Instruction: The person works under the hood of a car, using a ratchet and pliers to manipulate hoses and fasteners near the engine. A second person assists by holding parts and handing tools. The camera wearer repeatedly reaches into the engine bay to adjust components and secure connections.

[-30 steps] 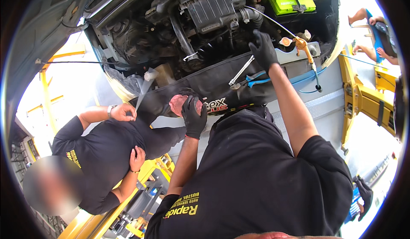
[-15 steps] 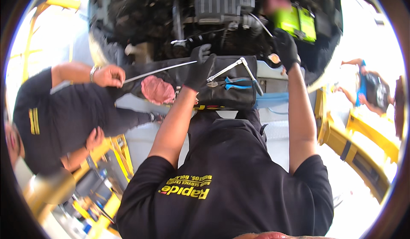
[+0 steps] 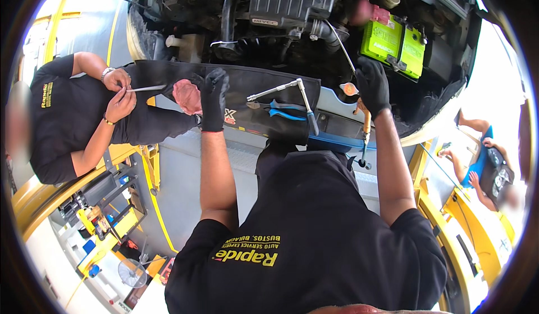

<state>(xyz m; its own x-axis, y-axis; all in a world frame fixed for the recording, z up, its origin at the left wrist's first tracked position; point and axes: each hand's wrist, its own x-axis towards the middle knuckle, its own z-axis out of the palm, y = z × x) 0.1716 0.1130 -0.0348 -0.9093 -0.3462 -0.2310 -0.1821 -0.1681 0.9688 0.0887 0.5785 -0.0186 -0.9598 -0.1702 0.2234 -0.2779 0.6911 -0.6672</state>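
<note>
Two hands busy here: right hand (image 3: 373, 84) wrapped round the orange gun (image 3: 367, 124) on the near right side, left hand (image 3: 213, 94) by the pink rag (image 3: 186, 96), can't tell if it's pinching. I'd keep the thin nozzle (image 3: 342, 46) steady, clear of the green battery (image 3: 414, 53).

Bright light (image 3: 505, 95) whitens the right edge; grey floor (image 3: 177, 202) lies between yellow metal frames (image 3: 477, 232), 1 round fan (image 3: 132, 273) at lower left.

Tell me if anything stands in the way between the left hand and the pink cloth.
Nothing visible does. The pink cloth lies immediately left of the gloved left hand on the black cover; whether they touch is unclear.
</note>
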